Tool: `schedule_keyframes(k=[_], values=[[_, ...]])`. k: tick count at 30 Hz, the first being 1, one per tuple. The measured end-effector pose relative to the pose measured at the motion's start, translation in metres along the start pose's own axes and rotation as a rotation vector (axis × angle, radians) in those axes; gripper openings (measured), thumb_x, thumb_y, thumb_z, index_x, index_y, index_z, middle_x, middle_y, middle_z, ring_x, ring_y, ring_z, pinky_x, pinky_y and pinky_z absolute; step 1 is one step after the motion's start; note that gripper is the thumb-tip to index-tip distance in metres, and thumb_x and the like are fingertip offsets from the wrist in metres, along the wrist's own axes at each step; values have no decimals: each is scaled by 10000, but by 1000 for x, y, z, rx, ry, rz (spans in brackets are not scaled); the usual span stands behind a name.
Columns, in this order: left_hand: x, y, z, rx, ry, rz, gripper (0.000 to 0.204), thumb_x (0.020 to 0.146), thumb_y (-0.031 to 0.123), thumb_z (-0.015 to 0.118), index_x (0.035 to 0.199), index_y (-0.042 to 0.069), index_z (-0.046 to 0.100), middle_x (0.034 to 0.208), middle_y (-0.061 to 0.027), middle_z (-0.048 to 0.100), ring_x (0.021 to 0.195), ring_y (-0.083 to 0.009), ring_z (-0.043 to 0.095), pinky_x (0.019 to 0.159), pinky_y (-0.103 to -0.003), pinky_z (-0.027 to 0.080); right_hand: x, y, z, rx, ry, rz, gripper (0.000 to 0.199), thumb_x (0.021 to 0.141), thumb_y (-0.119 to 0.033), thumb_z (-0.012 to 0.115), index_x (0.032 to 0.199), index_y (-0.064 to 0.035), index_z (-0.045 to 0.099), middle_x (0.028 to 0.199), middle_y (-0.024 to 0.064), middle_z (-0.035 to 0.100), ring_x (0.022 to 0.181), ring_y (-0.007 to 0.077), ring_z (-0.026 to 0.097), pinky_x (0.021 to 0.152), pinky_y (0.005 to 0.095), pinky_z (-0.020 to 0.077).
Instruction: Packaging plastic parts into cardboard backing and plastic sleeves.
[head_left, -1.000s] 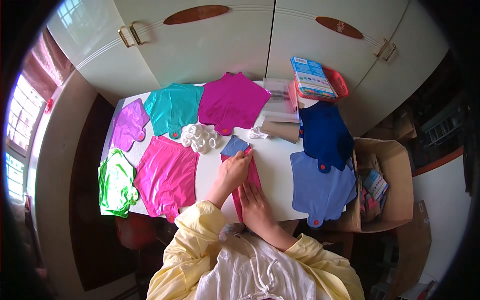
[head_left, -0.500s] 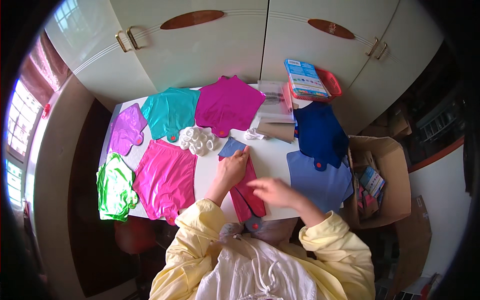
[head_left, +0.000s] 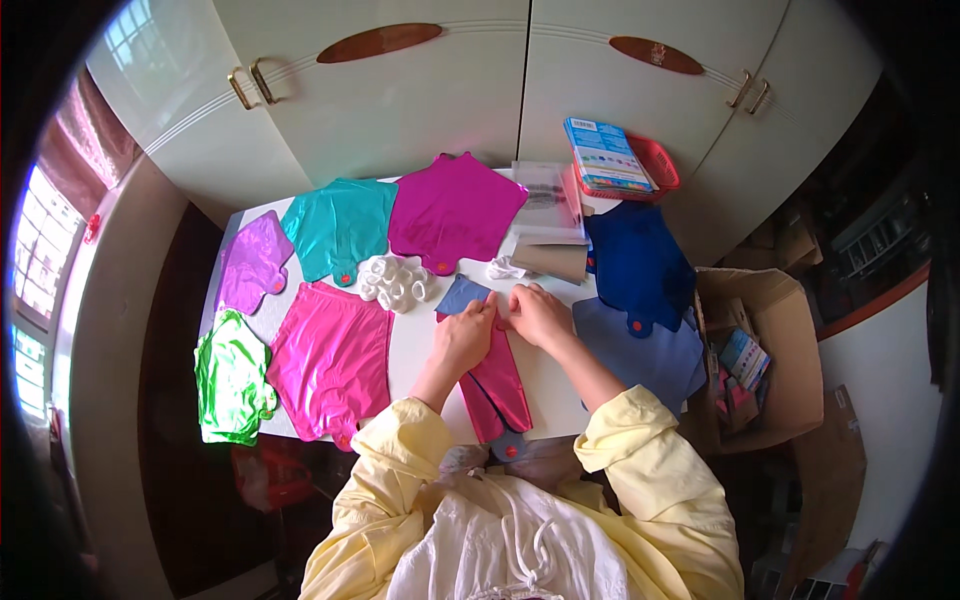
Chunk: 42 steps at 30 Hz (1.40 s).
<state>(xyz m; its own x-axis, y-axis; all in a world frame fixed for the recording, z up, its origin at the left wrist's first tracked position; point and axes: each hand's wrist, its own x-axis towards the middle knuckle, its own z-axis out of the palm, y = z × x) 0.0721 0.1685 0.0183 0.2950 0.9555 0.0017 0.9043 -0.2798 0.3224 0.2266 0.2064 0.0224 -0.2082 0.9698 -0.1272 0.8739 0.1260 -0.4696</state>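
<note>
In front of me on the white table lies a folded pink foil balloon, flat and narrow, with dark blue along its inner fold. A grey-blue corner sticks out at its far end, and a tab with a red dot hangs over the near edge. My left hand is closed over its upper part, fingers curled. At the opposite edge, my right hand is closed too, fingertips bent in against the pink foil; the exact grip is partly hidden. Left of them sits a heap of white rings.
Flat foil balloons surround the work: pink, green, purple, teal, magenta, navy and grey-blue. A red basket with blue packets stands far right. An open cardboard box stands beside the table.
My right hand has moved up and away from me to the far end of the folded balloon, and its fingers have closed. My left hand stays in place.
</note>
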Motion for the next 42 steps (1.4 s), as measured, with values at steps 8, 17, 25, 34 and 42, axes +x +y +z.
schedule_keyframes(k=[8,17,25,34,42], values=[[1,0,3,6,-8,-20,522,860,104,415,1381,81,404,1023,-130,601,807,-328,651,686,-415,529,-43,-3,-9,-193,-106,-61,566,644,-363,817,1009,-89,482,1043,84,575,1026,288,583,798,428,493],[1,1,2,25,-15,-34,543,852,92,412,1395,82,395,1004,-139,589,775,-328,654,672,-412,531,-103,4,-11,-273,-48,-213,621,583,-381,834,965,-48,474,969,108,564,956,289,600,705,415,531],[0,3,0,-8,-11,-60,503,873,118,405,1376,100,416,1012,-153,595,788,-366,648,691,-454,521,-128,1,-19,-318,38,-463,494,614,-279,795,992,-56,567,969,63,584,994,249,583,874,396,483],[-2,4,4,35,31,-48,501,869,124,416,1369,102,426,969,-151,591,733,-358,648,656,-449,524,-124,10,10,-19,35,-790,260,774,-99,572,1009,-38,664,1038,87,631,1022,235,583,882,372,465],[-1,12,-5,-14,15,-128,484,863,161,488,1341,87,461,973,-143,583,817,-334,638,693,-438,515,-139,-19,44,-300,342,-589,311,766,-119,559,1050,-20,638,769,41,509,755,191,519,725,311,468]])
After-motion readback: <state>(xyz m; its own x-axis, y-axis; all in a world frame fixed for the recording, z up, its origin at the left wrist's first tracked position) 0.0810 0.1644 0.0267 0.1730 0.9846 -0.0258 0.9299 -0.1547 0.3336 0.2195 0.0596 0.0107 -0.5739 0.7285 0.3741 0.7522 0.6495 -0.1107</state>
